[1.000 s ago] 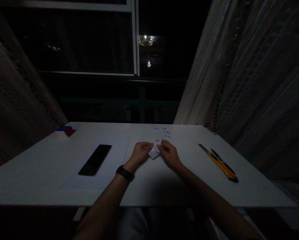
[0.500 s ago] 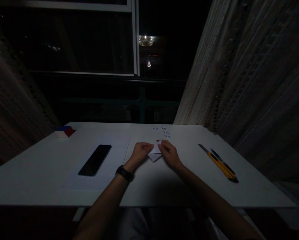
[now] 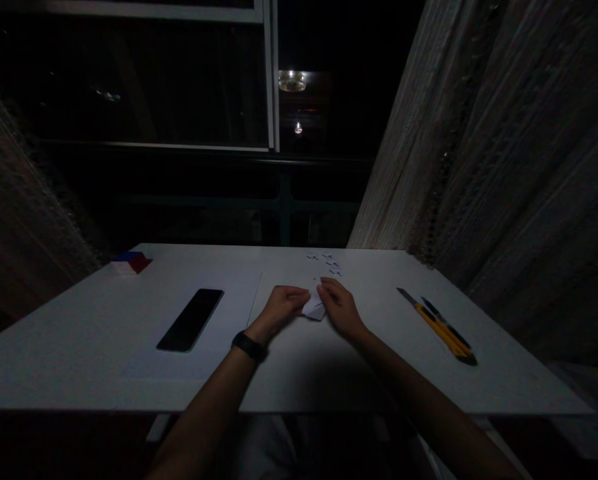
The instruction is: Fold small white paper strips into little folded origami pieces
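Note:
A small folded piece of white paper point(image 3: 314, 308) lies on the white table point(image 3: 303, 360), pinched between both of my hands. My left hand point(image 3: 279, 307), with a dark watch on the wrist, has its fingers curled on the paper's left side. My right hand point(image 3: 339, 307) has its fingers closed on the paper's right side and covers part of it. Both hands rest low on the table surface. Most of the paper is hidden by the fingers.
A black phone point(image 3: 191, 319) lies to the left. A yellow utility knife point(image 3: 437, 326) and a dark pen point(image 3: 446, 325) lie to the right. A red, white and blue block point(image 3: 129, 262) sits far left. Small paper scraps point(image 3: 329, 263) lie beyond my hands. Curtains hang on both sides.
My hands have drawn closer together over the paper, so less of it shows than before. The red corner seen above it is now covered.

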The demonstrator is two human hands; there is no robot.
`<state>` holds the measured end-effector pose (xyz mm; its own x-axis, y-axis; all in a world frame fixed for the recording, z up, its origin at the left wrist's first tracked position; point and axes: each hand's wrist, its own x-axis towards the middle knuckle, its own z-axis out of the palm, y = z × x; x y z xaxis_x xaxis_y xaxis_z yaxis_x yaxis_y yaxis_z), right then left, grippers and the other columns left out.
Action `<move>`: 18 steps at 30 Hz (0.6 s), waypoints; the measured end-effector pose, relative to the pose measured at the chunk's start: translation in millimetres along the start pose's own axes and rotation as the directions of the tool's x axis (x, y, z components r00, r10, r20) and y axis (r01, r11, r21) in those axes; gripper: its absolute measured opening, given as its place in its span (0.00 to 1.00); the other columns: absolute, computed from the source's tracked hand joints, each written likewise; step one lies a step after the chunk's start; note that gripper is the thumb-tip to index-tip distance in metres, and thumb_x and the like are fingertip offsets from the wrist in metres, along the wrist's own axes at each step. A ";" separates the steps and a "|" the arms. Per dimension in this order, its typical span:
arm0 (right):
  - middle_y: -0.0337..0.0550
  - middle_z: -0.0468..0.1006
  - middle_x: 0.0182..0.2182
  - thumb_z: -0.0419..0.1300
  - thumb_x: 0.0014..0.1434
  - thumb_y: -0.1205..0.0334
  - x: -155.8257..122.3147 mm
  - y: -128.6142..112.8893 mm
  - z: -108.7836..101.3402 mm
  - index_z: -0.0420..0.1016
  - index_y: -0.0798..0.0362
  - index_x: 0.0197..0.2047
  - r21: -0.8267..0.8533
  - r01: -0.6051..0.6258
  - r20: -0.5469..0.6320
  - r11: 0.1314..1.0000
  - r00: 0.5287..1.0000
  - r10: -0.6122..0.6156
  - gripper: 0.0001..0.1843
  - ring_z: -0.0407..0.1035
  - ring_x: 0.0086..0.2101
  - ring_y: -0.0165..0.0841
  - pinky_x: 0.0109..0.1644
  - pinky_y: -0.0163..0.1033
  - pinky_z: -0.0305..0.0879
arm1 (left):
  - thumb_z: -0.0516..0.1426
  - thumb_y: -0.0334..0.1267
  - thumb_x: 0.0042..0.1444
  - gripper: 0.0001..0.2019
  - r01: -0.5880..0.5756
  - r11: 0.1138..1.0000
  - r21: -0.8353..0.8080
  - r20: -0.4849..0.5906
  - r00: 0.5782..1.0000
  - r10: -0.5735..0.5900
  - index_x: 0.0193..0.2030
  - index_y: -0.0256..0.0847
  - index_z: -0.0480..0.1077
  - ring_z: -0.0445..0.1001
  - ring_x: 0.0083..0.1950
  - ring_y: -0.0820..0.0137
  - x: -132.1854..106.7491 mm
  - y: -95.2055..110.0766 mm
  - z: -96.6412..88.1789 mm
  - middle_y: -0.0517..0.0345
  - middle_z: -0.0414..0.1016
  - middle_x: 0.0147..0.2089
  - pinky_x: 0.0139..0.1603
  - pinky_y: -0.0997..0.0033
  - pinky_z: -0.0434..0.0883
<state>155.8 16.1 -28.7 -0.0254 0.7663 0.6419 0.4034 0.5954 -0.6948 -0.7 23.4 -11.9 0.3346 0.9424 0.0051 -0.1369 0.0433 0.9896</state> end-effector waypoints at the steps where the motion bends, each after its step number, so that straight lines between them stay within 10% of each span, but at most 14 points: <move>1: 0.47 0.72 0.41 0.52 0.57 0.57 0.0 0.7 0.6 0.73 0.53 0.32 0.002 -0.002 -0.007 1.000 1.000 0.002 0.11 0.66 0.44 0.35 0.49 0.40 0.61 | 0.64 0.43 0.38 0.16 0.011 1.000 -0.004 0.008 1.000 -0.011 0.28 0.30 0.74 0.69 0.26 0.74 -0.1 -0.3 0.3 0.54 0.73 0.25 0.28 0.75 0.67; 18: 0.47 0.74 0.39 0.52 0.57 0.55 -1.6 -1.2 -1.5 0.75 0.53 0.31 0.189 -0.062 -0.066 0.980 0.995 0.076 0.14 0.67 0.43 0.37 0.49 0.43 0.61 | 0.62 0.43 0.43 0.16 -0.004 1.000 -0.024 0.037 0.999 0.005 0.29 0.29 0.72 0.72 0.29 0.71 7.6 -9.5 -3.2 0.52 0.72 0.28 0.33 0.70 0.73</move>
<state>156.8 13.8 -28.4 0.0656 0.7917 0.6074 0.2242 0.5814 -0.7821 0.1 31.2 -21.6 0.3684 0.9296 0.0151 -0.1607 0.0477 0.9859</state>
